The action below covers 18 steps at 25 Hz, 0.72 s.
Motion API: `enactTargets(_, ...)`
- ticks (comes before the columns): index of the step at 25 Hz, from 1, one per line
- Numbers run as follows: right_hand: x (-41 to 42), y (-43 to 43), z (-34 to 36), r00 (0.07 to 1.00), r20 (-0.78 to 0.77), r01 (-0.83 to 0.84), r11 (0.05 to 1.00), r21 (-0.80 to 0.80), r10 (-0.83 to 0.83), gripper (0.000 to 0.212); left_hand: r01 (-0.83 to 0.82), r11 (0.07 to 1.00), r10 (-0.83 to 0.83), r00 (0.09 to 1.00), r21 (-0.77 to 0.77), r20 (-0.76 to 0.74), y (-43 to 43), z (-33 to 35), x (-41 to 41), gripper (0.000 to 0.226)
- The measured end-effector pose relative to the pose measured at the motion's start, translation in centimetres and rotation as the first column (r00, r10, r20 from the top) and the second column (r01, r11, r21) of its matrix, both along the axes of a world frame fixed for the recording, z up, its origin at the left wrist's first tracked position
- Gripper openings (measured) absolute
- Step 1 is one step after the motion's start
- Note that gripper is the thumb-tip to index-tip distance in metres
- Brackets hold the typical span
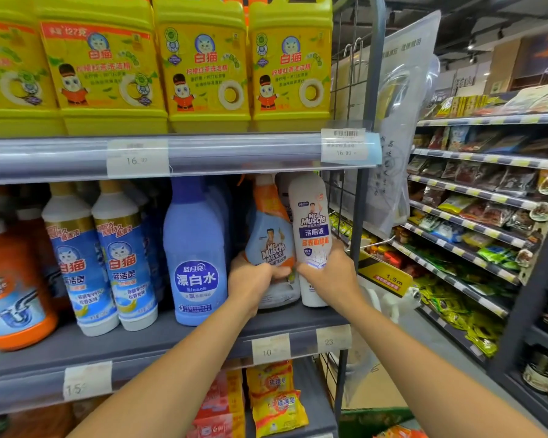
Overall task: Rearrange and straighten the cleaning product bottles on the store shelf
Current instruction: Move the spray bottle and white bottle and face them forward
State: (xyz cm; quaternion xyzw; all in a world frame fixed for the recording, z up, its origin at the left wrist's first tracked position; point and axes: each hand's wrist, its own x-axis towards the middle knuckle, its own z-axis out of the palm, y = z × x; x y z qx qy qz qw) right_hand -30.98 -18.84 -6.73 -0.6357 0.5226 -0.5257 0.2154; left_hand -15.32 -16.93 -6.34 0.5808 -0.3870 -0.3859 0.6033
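Observation:
At the right end of the middle shelf (184, 339) stand two Mr Muscle bottles. My left hand (252, 282) grips the lower body of the blue-and-orange spray bottle (268, 238), which leans slightly. My right hand (326, 273) holds the white Mr Muscle bottle (312, 222) around its lower half; that bottle stands nearly upright and touches the spray bottle. To their left are a blue bleach bottle (195, 257), two white-and-blue bottles with gold collars (98, 257) and an orange drain-cleaner bottle (10, 289).
Yellow dish-soap jugs (203, 64) fill the shelf above, whose price rail (171, 156) hangs low over the bottle tops. A wire end panel (351, 197) closes the shelf's right side. Snack shelves (475, 222) line the aisle to the right. Soap packs (276, 403) lie below.

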Motion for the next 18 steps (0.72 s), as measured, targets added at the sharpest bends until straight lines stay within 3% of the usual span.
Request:
enactTargets(11,-2.3,5.0,0.9,0.998,-0.006,0.068,0.994,0.087,-0.068,0.054,0.189,0.976,-0.186,0.982,-0.108,0.033,4.9,2.1,-0.8,0.062)
enactTargets(14,-2.8,7.3,0.6,0.998,0.007,0.061,0.994,0.090,-0.062,0.052,0.294,0.948,-0.279,0.952,-0.124,0.124,7.2,1.6,-0.5,0.054)
enactTargets(18,-2.3,10.7,0.1,0.999,0.002,0.050,0.992,0.115,-0.051,0.050,0.314,0.940,-0.294,0.944,-0.132,0.149,11.2,0.8,0.2,0.047)
